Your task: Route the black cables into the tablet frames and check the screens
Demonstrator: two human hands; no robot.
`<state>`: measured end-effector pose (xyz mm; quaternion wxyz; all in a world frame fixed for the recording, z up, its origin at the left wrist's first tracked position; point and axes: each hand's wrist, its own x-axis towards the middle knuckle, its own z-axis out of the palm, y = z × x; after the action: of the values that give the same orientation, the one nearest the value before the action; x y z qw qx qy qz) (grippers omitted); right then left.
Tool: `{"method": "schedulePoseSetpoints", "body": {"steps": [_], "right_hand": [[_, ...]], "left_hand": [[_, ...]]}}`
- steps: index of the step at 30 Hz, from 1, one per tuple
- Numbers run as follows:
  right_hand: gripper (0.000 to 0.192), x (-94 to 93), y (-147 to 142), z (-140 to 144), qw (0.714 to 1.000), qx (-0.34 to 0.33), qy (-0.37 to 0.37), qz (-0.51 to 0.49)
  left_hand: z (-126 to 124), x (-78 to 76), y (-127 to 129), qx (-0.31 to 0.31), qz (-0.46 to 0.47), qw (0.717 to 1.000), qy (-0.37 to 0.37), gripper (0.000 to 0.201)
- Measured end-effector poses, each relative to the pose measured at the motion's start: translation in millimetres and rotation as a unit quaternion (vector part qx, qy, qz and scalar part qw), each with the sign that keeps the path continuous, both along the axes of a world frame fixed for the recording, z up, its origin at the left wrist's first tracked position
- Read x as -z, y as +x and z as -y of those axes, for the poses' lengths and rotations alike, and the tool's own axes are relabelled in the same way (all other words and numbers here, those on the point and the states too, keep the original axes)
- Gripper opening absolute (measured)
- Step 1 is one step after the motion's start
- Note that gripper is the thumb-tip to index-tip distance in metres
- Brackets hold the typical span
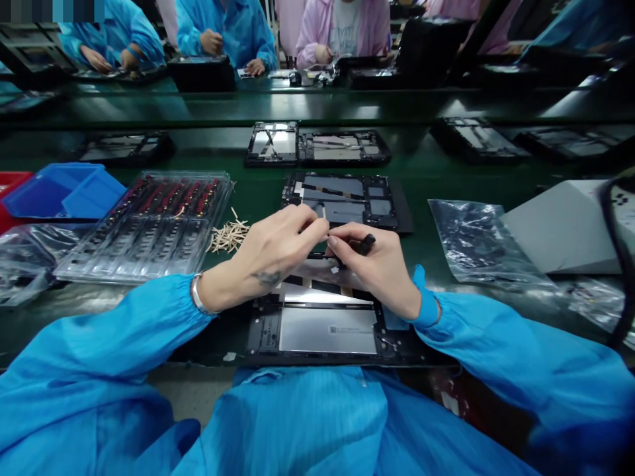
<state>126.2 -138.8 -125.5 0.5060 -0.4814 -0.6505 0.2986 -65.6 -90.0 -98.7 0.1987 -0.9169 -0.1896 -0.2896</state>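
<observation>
My left hand is closed in a pinch, its fingertips meeting those of my right hand; a small pale strip shows by its fingers, but what it grips is too small to name. In my right hand, a black stick-like tool sits between closed fingers, its tip hidden. Below both hands lies an opened tablet with a silver battery, partly covered by my hands. Just beyond them is a second opened tablet. A loose pile of small beige strips lies left of my left hand.
At left stand a clear plastic tray of small parts and a blue bin. A plastic bag and a grey-white box lie right. More opened tablets rest farther back. Co-workers sit across the bench.
</observation>
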Motion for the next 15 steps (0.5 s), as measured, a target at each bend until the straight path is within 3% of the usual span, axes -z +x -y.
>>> {"method": "schedulePoseSetpoints", "body": {"steps": [6,9,12,15], "right_hand": [[0.012,1.4,-0.8,3.0,0.996,0.012,0.047,0.072],[0.012,0.7,-1.4,3.5,0.998,0.004,0.026,0.056],[0.015,-0.9,-2.0,3.4,0.999,-0.023,-0.031,-0.009],[0.018,-1.3,-2.0,2.1,0.995,-0.049,-0.063,-0.062]], "left_hand": [[6.2,-2.5,0.2,-0.039,-0.061,0.997,0.015,0.021],[4.5,-0.6,-0.4,-0.028,-0.048,0.998,-0.010,0.023],[-0.2,-0.5,0.4,0.012,0.028,0.989,-0.148,0.017],[-2.4,-6.0,1.0,0.047,0.108,0.939,-0.324,0.013]]}}
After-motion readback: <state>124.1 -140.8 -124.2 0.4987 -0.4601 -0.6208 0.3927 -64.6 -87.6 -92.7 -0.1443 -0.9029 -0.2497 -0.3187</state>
